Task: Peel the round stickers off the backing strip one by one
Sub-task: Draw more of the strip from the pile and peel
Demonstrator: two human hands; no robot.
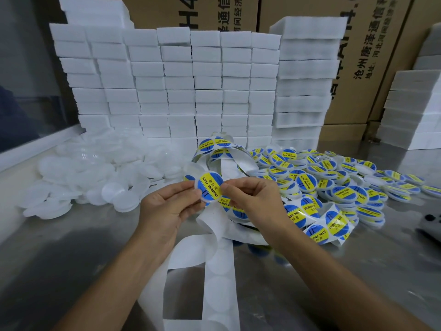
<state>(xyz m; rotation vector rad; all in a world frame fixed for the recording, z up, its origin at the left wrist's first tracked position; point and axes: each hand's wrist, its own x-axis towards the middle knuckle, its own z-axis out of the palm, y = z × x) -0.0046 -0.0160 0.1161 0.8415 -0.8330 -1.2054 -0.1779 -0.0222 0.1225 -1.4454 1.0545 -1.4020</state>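
Sticker pinched between left hand and right hand, white boxes behind.

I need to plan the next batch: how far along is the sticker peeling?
Done: a big pile of labelled round lids lies right, and emptied white backing strip trails down. In hand: left hand and right hand hold a blue-yellow stickered lid. Left: stickers on strip, plain white lids.
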